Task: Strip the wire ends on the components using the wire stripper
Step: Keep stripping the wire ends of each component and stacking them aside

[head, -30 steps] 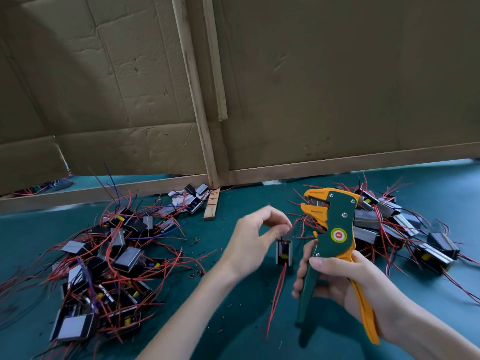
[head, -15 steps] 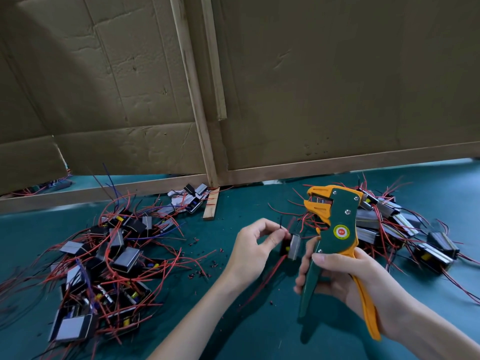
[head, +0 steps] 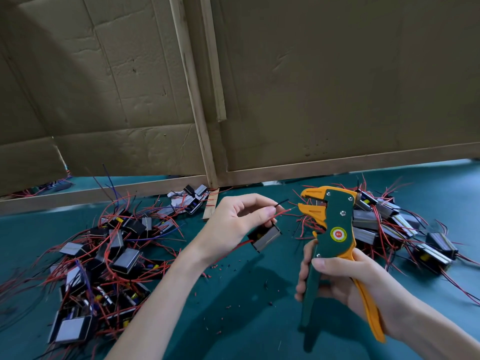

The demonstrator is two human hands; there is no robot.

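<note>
My left hand (head: 233,224) pinches the red and black wires (head: 281,211) of a small black component with a metal face (head: 266,236), which hangs just below my fingers. The wire tips point right, a short gap from the open orange jaws of the wire stripper (head: 335,229). My right hand (head: 337,279) grips the stripper's green and orange handles and holds it upright over the green table (head: 233,320).
A heap of components with red wires (head: 104,255) lies at the left, and another heap (head: 394,224) at the right behind the stripper. Cardboard panels on wooden strips (head: 207,126) wall off the back. Bits of stripped insulation (head: 228,268) dot the cloth.
My left hand rose and turned the component so its wire ends now point at the stripper's jaws. The stripper stayed upright and shifted slightly.
</note>
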